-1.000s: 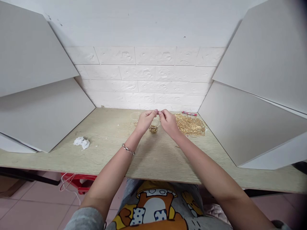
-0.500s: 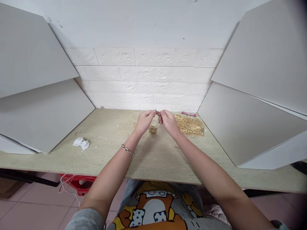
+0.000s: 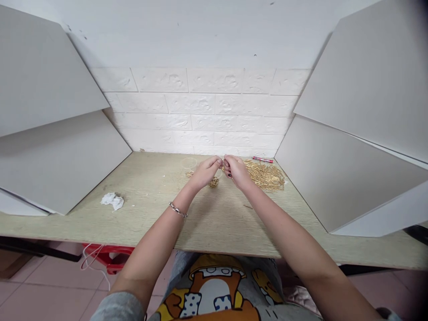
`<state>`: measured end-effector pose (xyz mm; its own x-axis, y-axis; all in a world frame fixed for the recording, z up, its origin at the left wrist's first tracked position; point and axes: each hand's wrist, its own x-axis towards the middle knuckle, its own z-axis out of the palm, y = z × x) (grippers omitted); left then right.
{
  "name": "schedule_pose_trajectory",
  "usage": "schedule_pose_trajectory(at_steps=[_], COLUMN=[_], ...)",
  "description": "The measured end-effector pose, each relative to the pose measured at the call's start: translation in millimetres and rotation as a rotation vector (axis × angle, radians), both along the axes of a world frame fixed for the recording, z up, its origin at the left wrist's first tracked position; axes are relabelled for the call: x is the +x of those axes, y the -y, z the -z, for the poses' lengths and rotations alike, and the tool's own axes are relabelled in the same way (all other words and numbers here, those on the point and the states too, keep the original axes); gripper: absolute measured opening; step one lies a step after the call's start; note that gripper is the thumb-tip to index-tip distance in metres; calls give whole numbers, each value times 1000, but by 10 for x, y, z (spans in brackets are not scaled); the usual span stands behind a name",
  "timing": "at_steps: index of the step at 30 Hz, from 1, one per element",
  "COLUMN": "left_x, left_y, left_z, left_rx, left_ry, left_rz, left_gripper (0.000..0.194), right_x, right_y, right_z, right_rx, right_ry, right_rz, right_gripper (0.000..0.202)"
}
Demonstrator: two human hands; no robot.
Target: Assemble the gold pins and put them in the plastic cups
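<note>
My left hand (image 3: pixel 206 171) and my right hand (image 3: pixel 236 171) meet above the back middle of the table, fingertips almost touching. Both are closed in a pinch. A small gold-coloured bit shows between the fingertips, too small to name, and I cannot tell which hand grips it. Just below them is a small heap of gold pieces (image 3: pixel 213 183), partly hidden by my left hand, with a clear round rim (image 3: pixel 218 174) beside it. A wide pile of thin gold rods (image 3: pixel 265 175) lies to the right of my right hand.
Another clear ring-shaped item (image 3: pixel 189 163) lies left of my hands, near a few gold bits (image 3: pixel 189 174). A red patterned pen-like stick (image 3: pixel 262 159) rests behind the rods. Crumpled white tissue (image 3: pixel 113 201) is at left. Grey-white panels (image 3: pixel 63 160) flank the wooden table (image 3: pixel 150 223).
My hands have lowered slightly and come closer together. My right fingers have curled in more. The piles on the table look the same.
</note>
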<state>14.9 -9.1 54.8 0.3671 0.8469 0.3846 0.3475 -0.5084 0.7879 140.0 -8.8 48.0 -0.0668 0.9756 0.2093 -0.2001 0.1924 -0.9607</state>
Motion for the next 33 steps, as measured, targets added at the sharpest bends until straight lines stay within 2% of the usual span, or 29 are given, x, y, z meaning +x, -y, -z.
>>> schedule_pose_trajectory(at_steps=[21,33], left_x=[4,4], left_y=[33,42], left_z=[-44,-54], left_rx=[51,124], left_ry=[-80,-168], left_rz=[-33,-88], left_gripper=[28,24], right_x=[-13,-2], right_y=[11,42], right_z=[17,-28], right_rx=[21,42], right_ry=[-10,111], right_rz=[-29,-8], right_gripper=[25,26])
